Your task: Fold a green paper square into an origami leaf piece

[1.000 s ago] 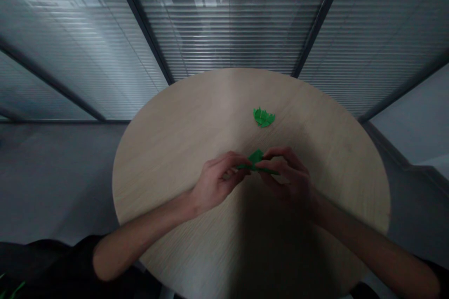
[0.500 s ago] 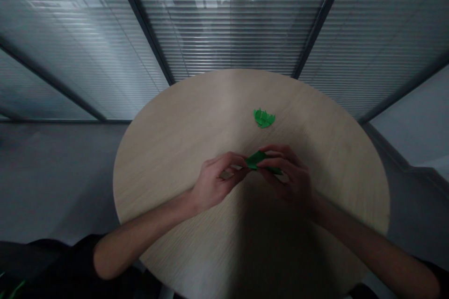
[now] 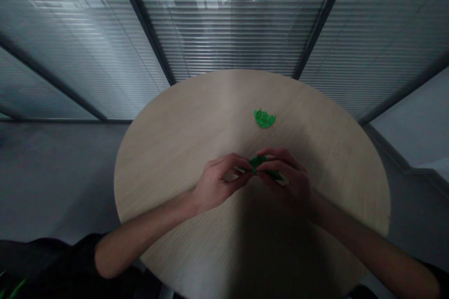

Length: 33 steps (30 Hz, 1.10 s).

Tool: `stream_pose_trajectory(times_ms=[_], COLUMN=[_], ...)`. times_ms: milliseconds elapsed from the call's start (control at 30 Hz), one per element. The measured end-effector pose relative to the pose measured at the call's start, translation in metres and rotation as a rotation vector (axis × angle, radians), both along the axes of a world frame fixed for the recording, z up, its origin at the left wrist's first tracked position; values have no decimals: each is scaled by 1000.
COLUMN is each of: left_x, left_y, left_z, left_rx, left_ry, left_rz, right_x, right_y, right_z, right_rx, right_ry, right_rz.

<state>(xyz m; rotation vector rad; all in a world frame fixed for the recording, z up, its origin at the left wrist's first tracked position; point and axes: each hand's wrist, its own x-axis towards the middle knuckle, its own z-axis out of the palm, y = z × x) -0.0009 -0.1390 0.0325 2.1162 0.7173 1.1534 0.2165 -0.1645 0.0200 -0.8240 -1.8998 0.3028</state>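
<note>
Between my two hands is a piece of green paper (image 3: 258,161), bent and partly covered by my fingers. My left hand (image 3: 224,177) pinches its left side between thumb and fingertips. From the right, my right hand (image 3: 287,175) grips it, with a green strip showing below the fingers. The fingertips of both hands almost meet at the middle of the paper. Just beyond them, a small cluster of folded green paper pieces (image 3: 264,118) lies on the table, fanned out with pointed tips.
The round wooden table (image 3: 168,140) spans the middle of the view. Behind it stand glass partitions with horizontal blinds (image 3: 231,42) and dark frames. Grey floor (image 3: 63,173) shows at the left. A dark shadow falls across the table's near side.
My left fingertips have shifted slightly right along the green paper, and more of it is covered now. My right fingers have lowered a little. The green cluster lies unmoved.
</note>
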Motion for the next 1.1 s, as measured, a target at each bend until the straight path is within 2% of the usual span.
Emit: stream_pose_trajectory(times_ms=[267, 633, 833, 1100], left_x=[0, -1, -1, -2], left_y=[-1, -1, -2, -1], left_z=[-1, -4, -6, -5], left_rx=[-17, -32, -60, -56], left_ry=[23, 64, 69, 64], left_rz=[67, 79, 56, 93], right_x=[-1, -1, -2, 0], right_y=[-3, 0, -1, 0], right_z=[2, 3, 3, 0], right_rx=[-79, -136, -113, -103], right_ry=[23, 26, -1, 26], right_rz=[-33, -17, -36, -25])
